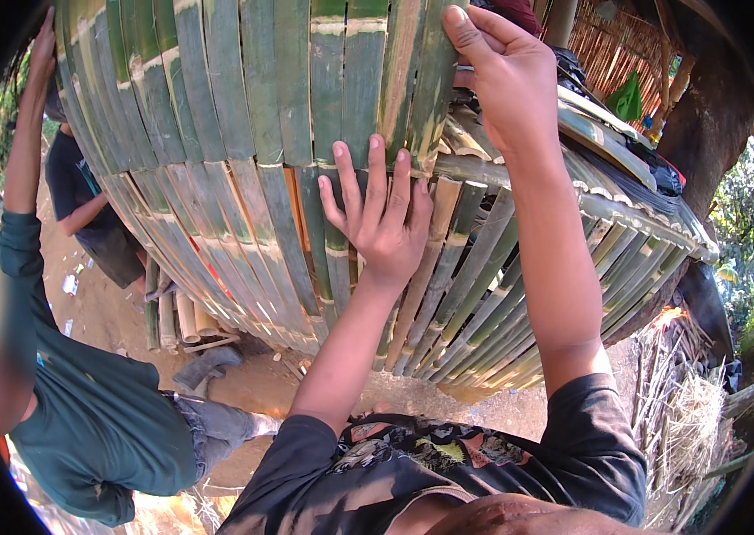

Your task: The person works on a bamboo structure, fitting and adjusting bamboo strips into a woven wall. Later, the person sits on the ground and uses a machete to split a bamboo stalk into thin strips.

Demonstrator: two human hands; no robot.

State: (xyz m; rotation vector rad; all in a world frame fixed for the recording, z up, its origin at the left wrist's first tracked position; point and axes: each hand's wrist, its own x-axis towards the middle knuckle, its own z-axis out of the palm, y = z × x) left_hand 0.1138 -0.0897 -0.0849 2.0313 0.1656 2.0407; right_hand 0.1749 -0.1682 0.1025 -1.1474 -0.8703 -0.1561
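Observation:
A panel of green split-bamboo slats (261,89) stands upright before me, its lower ends overlapping a wall of bamboo strips (475,294). My left hand (381,209) lies flat against the bamboo where the two rows meet, fingers spread, fingertips on the green slats. Higher up, my right hand (511,89) grips the panel's right edge, thumb in front on the outermost bamboo slat (435,85) and the other fingers partly hidden at its side. Narrow gaps show between several strips of the lower wall.
At left, a co-worker in a dark green shirt (101,419) raises an arm to the panel's left edge. Another person (96,201) stands behind it. Bamboo poles (168,312) lie below. Right are a bamboo ledge (609,209), a tree trunk (702,125) and dry straw (684,401).

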